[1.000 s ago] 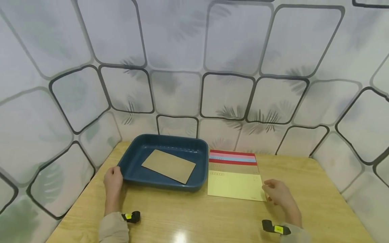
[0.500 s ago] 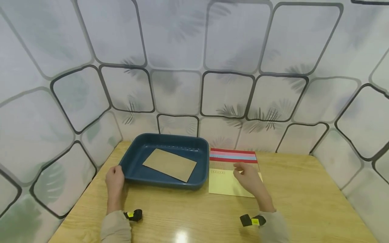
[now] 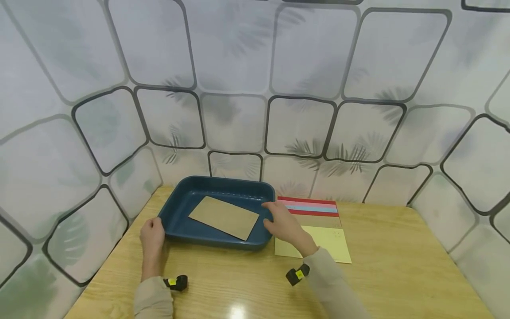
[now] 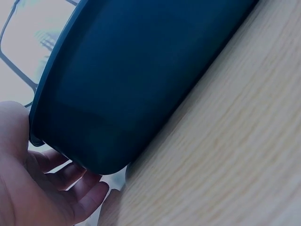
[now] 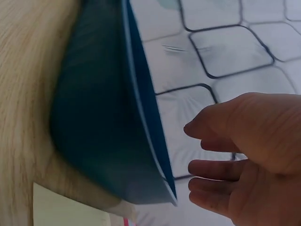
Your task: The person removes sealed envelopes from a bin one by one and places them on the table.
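Note:
A dark blue rectangular tray [image 3: 215,243] stands at the left of the table, with one brown envelope [image 3: 224,217] lying slanted inside. My left hand [image 3: 152,235] holds the tray's left end. The left wrist view shows the thumb at the rim and the fingers under it along the outer wall [image 4: 108,94]. Over the tray's right rim hovers my right hand [image 3: 283,225], thumb and fingers apart with nothing between them. In the right wrist view that hand [image 5: 249,155] is clear of the tray wall [image 5: 94,117]. Partly beneath the right forearm lies a yellow envelope [image 3: 332,243].
Behind the yellow envelope, a brown envelope [image 3: 318,220] and red, pink and blue strips [image 3: 314,207] of paper show, overlapping in a fanned stack. The wooden table [image 3: 398,257] meets patterned curtain-like walls [image 3: 235,119] at the back and sides.
My right hand has moved left from the yellow envelope's right edge, across the stack, to above the tray's right rim. The left hand keeps its place on the tray.

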`<state>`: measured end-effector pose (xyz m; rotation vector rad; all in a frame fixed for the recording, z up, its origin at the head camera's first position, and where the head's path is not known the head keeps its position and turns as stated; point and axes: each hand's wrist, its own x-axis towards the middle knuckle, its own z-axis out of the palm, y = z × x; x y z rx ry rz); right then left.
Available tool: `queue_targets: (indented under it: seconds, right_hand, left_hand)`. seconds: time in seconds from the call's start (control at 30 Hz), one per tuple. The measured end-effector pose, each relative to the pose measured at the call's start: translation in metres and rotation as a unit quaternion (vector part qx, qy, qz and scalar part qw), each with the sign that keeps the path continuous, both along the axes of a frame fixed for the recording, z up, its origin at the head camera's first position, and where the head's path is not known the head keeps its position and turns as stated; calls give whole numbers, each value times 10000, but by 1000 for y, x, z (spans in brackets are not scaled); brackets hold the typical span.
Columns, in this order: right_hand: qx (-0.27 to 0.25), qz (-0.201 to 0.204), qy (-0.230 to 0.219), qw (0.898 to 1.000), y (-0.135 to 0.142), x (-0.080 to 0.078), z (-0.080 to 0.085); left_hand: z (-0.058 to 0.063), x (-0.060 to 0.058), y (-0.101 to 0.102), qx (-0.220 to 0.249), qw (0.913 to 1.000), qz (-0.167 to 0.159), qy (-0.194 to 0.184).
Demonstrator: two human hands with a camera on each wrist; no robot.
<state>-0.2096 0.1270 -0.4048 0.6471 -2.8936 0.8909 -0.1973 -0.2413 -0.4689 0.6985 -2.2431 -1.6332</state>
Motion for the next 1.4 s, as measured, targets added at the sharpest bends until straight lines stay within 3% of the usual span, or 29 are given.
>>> queue_targets:
  seconds: [0.3,0.53,0.87,1.4]
  right_hand:
    - [968,678,-194,9928,-38,-15,-13]
    - [1506,520,-232,9870,-56,-27,-20]
    - [1907,87,-544,9801,-70,-45,-43]
    - [2315,74,-765,9698,-72,-45,-56]
  left_hand:
    - [4,-1,-1,233,9997,-15,45]
    - [6,-5,0,109,9998,-62,150]
    - [6,-3,-2,13,9995,-307,-69]
    - [6,-1,-5,46,9988,-433,-226]
